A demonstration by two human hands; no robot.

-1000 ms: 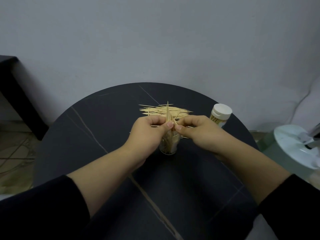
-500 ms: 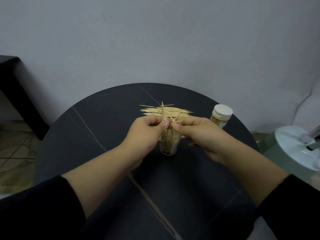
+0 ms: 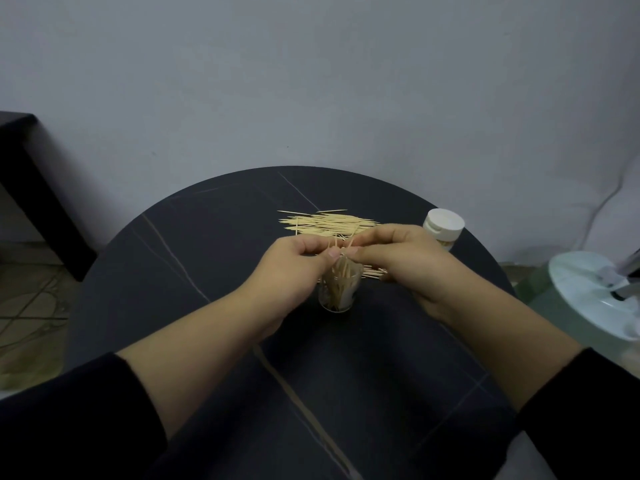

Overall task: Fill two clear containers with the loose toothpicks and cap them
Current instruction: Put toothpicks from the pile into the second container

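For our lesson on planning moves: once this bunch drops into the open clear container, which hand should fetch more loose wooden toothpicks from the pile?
Probably the right hand: its fingers border the pile of loose wooden toothpicks, while the left hand is beside the open clear container.

Mouth of the small clear plastic container (image 3: 337, 299) is hidden from us behind the left hand (image 3: 298, 268) and right hand (image 3: 398, 258). The thin pale wooden toothpicks (image 3: 342, 244) pinched at their fingertips blur together; we cannot count them. The right hand covers the white-capped clear container (image 3: 444, 224) at its base, and the near edge of the loose heap of pale sticks (image 3: 329, 222). The pale round stand (image 3: 588, 289) at right and the black round table (image 3: 207, 237) run off-frame.
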